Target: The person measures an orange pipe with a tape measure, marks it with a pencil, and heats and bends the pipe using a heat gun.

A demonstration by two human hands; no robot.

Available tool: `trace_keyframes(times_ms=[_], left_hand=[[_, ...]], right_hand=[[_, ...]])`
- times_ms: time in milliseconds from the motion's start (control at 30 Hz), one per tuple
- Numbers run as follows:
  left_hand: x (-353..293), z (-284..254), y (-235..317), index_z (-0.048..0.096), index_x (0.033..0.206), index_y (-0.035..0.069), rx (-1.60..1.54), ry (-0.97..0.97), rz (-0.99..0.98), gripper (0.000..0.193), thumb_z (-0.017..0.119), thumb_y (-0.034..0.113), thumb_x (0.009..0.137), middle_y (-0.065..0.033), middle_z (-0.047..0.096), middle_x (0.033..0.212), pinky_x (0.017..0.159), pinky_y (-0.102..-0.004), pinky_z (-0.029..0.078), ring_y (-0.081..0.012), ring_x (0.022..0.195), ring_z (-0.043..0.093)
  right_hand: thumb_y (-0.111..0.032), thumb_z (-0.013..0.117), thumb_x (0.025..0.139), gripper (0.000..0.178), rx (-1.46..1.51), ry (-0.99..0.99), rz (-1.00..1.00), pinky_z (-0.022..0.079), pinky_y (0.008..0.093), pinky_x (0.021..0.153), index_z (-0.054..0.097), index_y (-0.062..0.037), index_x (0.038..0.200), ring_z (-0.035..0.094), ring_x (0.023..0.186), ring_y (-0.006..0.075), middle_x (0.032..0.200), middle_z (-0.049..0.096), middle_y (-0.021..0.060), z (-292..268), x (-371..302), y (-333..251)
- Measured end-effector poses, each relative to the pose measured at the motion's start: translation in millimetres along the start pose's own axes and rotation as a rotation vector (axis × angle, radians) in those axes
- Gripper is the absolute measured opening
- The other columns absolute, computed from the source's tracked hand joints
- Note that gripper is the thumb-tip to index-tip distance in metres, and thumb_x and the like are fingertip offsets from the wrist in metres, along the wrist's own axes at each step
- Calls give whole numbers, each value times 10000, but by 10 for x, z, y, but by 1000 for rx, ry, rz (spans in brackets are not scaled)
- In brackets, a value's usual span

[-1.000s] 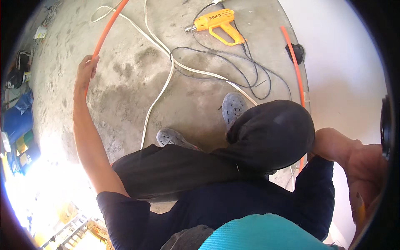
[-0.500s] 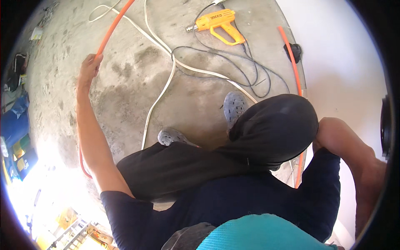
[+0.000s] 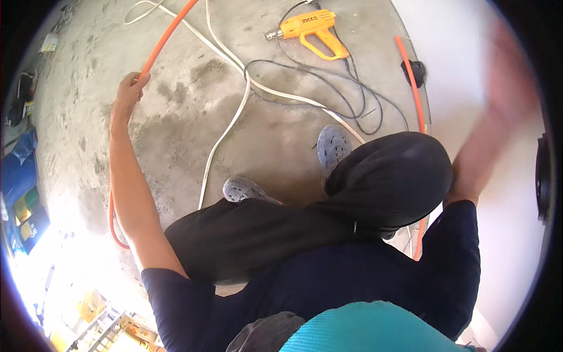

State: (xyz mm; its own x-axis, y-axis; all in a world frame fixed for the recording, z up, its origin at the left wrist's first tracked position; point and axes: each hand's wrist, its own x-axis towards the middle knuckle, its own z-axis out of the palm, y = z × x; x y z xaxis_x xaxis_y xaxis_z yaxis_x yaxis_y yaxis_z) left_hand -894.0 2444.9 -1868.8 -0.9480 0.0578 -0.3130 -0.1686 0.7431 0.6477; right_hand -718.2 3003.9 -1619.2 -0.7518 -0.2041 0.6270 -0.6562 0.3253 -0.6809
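Orange tube [image 3: 166,35] in left hand [image 3: 129,91], yellow heat gun [image 3: 309,24], white cord [image 3: 246,77] between.

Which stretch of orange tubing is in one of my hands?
The left-side stretch, gripped by your left hand. The right-side stretch, running beside the white wall, has no hand visible on it.

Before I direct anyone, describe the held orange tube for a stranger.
Over the concrete floor, find the outstretched left hand. The orange tube curves from it to the picture's top edge. Unlike the orange length beside the wall, it's gripped.
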Motion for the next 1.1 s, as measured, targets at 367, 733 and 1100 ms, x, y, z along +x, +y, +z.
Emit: trace_keyframes(times_ms=[367, 733, 1100], left_hand=[[-167, 98, 26, 670, 1053, 41, -12, -46, -73, 403, 677, 440, 992, 32, 520, 740, 585, -262, 406, -76, 638, 492], [-8, 100, -32, 655, 1118, 43, 4, -62, -81, 365, 675, 381, 984, 45, 485, 741, 578, -252, 366, -65, 637, 440], [33, -104, -147, 636, 1237, 41, -25, -16, -83, 428, 689, 374, 974, 56, 466, 764, 572, -249, 343, -57, 633, 415]], right_hand=[[-432, 781, 848, 704, -773, -842, 778, 500, 445, 998, 544, 44, 1309, 608, 1177, 360, 1252, 623, 238, 1177, -1374, 3714], [-366, 857, 669, 747, -850, -537, 872, 569, 433, 865, 595, 7, 1261, 705, 1014, 340, 1100, 725, 178, 1065, -1549, 4202], [-160, 786, 620, 544, -642, -673, 1172, 538, 403, 638, 656, 45, 1107, 645, 746, 253, 888, 677, 123, 473, -949, 3772]])
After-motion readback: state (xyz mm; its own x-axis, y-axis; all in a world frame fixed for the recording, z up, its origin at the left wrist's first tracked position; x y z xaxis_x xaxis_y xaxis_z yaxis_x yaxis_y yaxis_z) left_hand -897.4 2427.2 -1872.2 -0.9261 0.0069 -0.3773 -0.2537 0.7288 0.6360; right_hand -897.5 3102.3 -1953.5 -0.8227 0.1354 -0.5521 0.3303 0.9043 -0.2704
